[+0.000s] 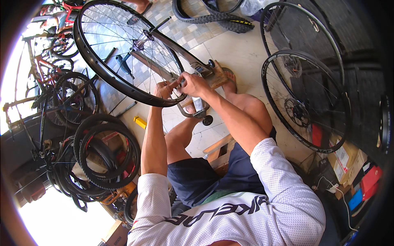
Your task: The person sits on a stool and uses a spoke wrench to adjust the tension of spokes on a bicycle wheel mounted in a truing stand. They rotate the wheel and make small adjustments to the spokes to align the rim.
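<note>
A bicycle wheel with a black rim and thin dark spokes is mounted, tilted, in a metal truing stand. My left hand is at the near part of the rim, its fingers closed together among the spokes. From the other side my right hand meets it, thumb and fingertips pinched close to the left fingertips. Whatever lies between the fingers of either hand is too small to make out. The stand's base with its black knobs is beside my right hand.
Several tyres are piled at the left, with bicycles behind them. Two wheels lean at the right by cardboard boxes. Tyres lie on the far floor, where another person's foot shows. A yellow tool lies near my left forearm.
</note>
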{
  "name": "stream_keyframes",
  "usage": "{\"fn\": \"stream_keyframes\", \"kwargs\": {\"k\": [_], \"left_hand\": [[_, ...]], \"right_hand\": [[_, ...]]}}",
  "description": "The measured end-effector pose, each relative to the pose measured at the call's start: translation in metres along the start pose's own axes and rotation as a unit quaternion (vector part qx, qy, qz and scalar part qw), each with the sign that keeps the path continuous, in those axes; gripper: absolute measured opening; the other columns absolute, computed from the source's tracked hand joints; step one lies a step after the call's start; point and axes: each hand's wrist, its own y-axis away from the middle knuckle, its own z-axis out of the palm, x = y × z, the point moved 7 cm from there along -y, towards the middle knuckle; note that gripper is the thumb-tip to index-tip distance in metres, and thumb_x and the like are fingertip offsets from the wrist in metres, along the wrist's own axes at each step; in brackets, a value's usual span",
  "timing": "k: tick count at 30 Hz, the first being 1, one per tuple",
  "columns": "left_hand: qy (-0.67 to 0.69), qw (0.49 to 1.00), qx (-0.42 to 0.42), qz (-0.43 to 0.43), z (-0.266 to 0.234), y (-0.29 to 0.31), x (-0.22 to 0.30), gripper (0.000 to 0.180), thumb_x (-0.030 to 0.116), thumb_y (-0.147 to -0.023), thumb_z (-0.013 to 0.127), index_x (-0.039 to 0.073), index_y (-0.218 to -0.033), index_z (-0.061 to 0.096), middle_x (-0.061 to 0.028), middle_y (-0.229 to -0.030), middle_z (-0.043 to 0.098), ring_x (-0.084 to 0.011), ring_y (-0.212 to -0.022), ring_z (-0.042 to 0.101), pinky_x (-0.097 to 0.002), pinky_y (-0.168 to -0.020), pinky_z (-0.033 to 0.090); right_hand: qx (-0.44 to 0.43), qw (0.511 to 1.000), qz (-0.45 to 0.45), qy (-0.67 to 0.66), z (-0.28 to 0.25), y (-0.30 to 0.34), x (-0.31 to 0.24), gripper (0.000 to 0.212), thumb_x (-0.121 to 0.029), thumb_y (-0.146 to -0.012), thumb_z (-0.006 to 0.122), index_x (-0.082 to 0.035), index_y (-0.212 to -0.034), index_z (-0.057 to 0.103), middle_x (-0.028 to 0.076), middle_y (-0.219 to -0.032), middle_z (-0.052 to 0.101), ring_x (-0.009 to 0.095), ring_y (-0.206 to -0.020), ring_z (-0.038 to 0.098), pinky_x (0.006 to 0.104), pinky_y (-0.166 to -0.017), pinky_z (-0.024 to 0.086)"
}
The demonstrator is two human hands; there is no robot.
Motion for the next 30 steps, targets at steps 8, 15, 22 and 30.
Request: {"fn": "stream_keyframes", "kwargs": {"k": [8, 15, 22, 30], "left_hand": [[-0.005, 0.990, 0.016, 0.140, 0.008, -0.010, 0.005, 0.025, 0.031, -0.083, 0.073, 0.006, -0.084, 0.075, 0.0005, -0.062, 0.053, -0.0076, -0.052, 0.051, -0.0279, -0.046, 0.037], [0.124, 0.992, 0.018, -0.002, 0.000, 0.008, -0.003, 0.043, 0.047, -0.086, 0.075, 0.005, -0.082, 0.067, 0.0013, -0.065, 0.055, -0.0057, -0.053, 0.048, -0.0211, -0.045, 0.035], [0.058, 0.998, 0.024, 0.030, -0.005, 0.006, -0.005, 0.041, 0.042, -0.086, 0.076, 0.009, -0.068, 0.061, 0.0030, -0.055, 0.049, -0.0045, -0.046, 0.042, -0.0236, -0.043, 0.030], [-0.038, 0.965, 0.054, 0.253, 0.003, 0.011, 0.036, 0.034, 0.028, -0.085, 0.075, 0.004, -0.066, 0.062, 0.0016, -0.055, 0.047, -0.0086, -0.046, 0.041, -0.0284, -0.044, 0.029]], "right_hand": [[0.106, 0.987, -0.046, 0.113, -0.001, 0.007, -0.026, 0.063, -0.030, -0.074, 0.077, -0.010, -0.127, 0.051, 0.021, -0.090, 0.069, 0.037, -0.089, 0.066, 0.0466, -0.085, 0.047], [0.038, 0.997, -0.016, -0.064, 0.018, -0.004, 0.007, 0.054, -0.022, -0.082, 0.069, -0.009, -0.130, 0.050, 0.014, -0.090, 0.072, 0.032, -0.086, 0.069, 0.0419, -0.080, 0.051], [0.049, 0.997, 0.023, -0.052, 0.020, -0.006, 0.013, 0.048, -0.034, -0.077, 0.076, -0.008, -0.114, 0.060, 0.010, -0.091, 0.073, 0.030, -0.087, 0.069, 0.0403, -0.079, 0.052], [0.095, 0.985, 0.001, 0.143, 0.003, 0.010, -0.017, 0.043, -0.043, -0.074, 0.075, -0.009, -0.099, 0.070, 0.012, -0.101, 0.071, 0.030, -0.108, 0.061, 0.0456, -0.095, 0.043]]}}
